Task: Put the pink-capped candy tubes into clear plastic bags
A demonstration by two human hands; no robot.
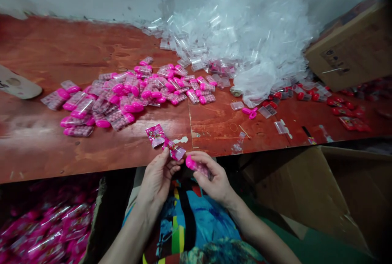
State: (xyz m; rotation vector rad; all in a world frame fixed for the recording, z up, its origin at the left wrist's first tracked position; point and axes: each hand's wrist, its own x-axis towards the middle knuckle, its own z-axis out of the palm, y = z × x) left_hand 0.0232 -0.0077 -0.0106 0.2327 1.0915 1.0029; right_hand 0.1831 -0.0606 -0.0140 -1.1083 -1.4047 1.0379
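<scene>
My left hand (159, 174) pinches a small printed pink packet (174, 149) between thumb and fingers, just over the table's front edge. Another pink packet (155, 135) lies on the table behind it, close to the first. In my right hand (214, 176) is a clear candy container (199, 167) with a pink cap and pink balls inside, its cap end pointing toward the packet. Packet and container are apart. Beyond my hands spreads a heap of similar pink-capped containers (131, 92), lying every which way on the red-brown table (165, 155).
A large pile of clear empty cases (232, 31) rests against the wall. Red pieces (346, 106) and a cardboard box (349, 47) are at right. Below the edge, a box of pink packets (52, 231) stands left, an open carton (306, 190) right.
</scene>
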